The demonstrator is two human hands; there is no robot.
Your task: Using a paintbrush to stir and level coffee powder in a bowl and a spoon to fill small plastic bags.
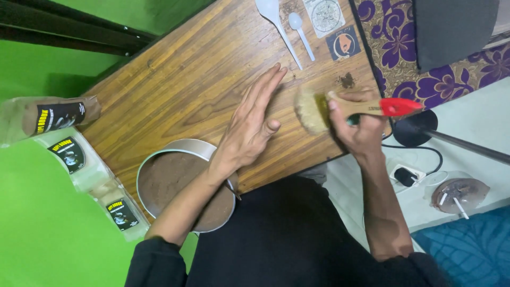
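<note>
- One brush (340,109), pale bristles and red-tipped wooden handle, lies gripped in the right hand (361,130), bristles on the counter (180,79).
- Left hand (254,125) rests flat and unclenched beside the bristles, a wall for loose powder; short strokes toward it work best.
- Round pan (183,183) of brown powder sits nearer the body.

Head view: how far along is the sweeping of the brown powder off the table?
Looks done: the round metal pan at the table's near edge already holds brown powder. In hand: the right hand holds the red-handled brush, bristles on the wood, beside the flat left hand. Left: a small dark patch of powder lies beyond the brush.
</note>
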